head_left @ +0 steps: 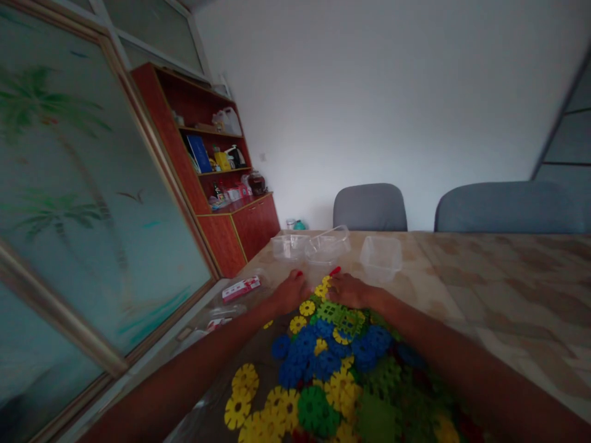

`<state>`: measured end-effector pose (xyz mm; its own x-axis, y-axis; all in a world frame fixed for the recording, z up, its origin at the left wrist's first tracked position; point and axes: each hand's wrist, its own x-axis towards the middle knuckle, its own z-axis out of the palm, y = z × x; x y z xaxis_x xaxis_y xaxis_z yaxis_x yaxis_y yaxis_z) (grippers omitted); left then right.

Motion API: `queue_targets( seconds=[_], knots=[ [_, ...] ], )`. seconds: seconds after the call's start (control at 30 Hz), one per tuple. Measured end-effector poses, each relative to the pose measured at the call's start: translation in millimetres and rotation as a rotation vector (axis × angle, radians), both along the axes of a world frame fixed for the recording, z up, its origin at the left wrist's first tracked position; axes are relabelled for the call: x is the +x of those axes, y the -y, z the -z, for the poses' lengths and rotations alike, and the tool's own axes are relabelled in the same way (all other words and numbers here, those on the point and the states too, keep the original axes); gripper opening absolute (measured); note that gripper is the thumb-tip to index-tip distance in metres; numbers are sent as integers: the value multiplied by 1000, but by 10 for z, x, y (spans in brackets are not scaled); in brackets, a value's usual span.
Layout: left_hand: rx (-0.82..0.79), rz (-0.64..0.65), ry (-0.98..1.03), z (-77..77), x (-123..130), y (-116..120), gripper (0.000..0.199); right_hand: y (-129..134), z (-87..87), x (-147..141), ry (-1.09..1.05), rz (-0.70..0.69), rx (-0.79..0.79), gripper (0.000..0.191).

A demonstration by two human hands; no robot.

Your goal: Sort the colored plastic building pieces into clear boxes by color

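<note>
My left hand (294, 290) reaches over the table with its fingers bent together, a small bit of red showing at the fingertips. Opposite it, my right hand (348, 290) is closed, and a flat red plastic piece (335, 271) sticks out past its fingers. Yellow snowflake discs (307, 308) lie between and below both hands. A heap of blue snowflake discs (305, 354) spreads between my forearms. Green lattice pieces (327, 311) rest near my right wrist, and a green snowflake disc (317, 409) lies lower down. My fingertips are small and partly hidden.
Clear plastic containers (290, 247) stand beyond my hands, with another clear tub (381, 255) to the right. A pink-and-white package (241, 288) lies left of my left hand. Grey chairs (369, 206) line the far table edge. A red-brown cabinet (252, 224) stands behind.
</note>
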<state>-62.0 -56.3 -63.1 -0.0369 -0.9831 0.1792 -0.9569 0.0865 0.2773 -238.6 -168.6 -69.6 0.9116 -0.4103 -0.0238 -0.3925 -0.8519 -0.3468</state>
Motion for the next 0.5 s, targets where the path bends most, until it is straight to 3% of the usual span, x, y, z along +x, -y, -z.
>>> queue_targets(
  seconds=[0.17,0.27,0.37,0.43,0.5],
  knots=[
    [29,144,-132,106,-441,-300,44,-202,-161,-263,-1,-141,48,24],
    [44,226,-206,-19,-696,-535,51,-221,-255,-555,-8,-183,98,22],
    [67,372,-329,-186,-844,-804,54,-108,-260,-731,19,-147,106,33],
    [78,364,-314,-203,-852,-1033,54,19,-210,-723,71,-76,62,35],
    [66,244,-216,-83,-780,-1314,52,157,-137,-627,110,-13,14,36]
  ],
)
